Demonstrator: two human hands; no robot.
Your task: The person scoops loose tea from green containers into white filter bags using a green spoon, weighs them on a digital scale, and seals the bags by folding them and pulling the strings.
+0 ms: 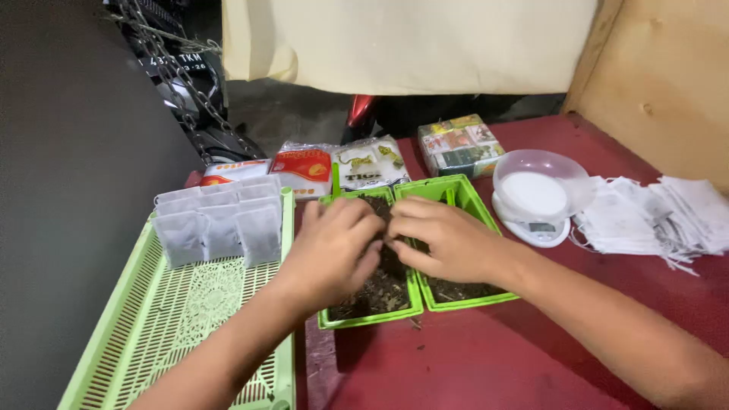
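I see my left hand [334, 247] and right hand [448, 241] meeting fingertip to fingertip over two small green trays [444, 304] of dark loose material; fingers curl in, but I cannot tell what they pinch. Left of the left hand, filled sachets [216, 228] stand in a green basket [152, 326]. Right of the right hand sits a scale [535, 201].

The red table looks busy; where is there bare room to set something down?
Bare red table lies in front of the two green trays, between the forearms. The near half of the lattice tray is free too. Crowded: packets, scale, empty bags behind.
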